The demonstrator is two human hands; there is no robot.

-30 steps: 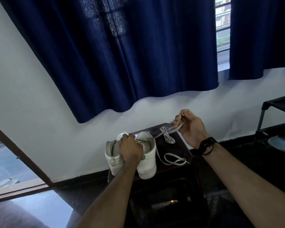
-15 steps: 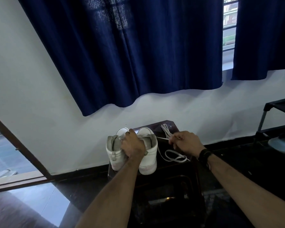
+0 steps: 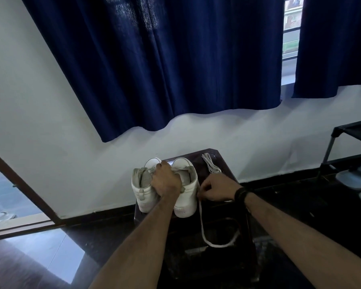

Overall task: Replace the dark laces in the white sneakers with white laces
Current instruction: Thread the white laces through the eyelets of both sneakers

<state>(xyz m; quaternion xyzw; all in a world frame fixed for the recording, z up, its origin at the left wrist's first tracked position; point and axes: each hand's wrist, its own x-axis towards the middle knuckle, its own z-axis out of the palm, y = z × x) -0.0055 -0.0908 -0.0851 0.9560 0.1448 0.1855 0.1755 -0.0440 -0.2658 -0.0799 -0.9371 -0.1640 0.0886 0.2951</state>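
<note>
Two white sneakers stand side by side on a small dark table [image 3: 227,167], heels toward me: the left sneaker [image 3: 143,192] and the right sneaker [image 3: 187,197]. My left hand [image 3: 165,180] grips both shoes together at their inner collars. Just right of the right sneaker, my right hand [image 3: 217,189] pinches a white lace [image 3: 208,240], which hangs down in a loop over the table's front edge. A second bundled white lace [image 3: 210,163] lies at the table's back right. I see no dark laces.
A white wall and dark blue curtains [image 3: 175,59] stand behind the table. A black shoe rack [image 3: 342,155] with pale footwear is at the right. A doorway opens at the left onto a lit floor; the room's floor is dark and glossy.
My right hand came down from above the table's back to beside the right sneaker, drawing one lace toward me so it now hangs over the front edge. The left hand stayed on the shoes.
</note>
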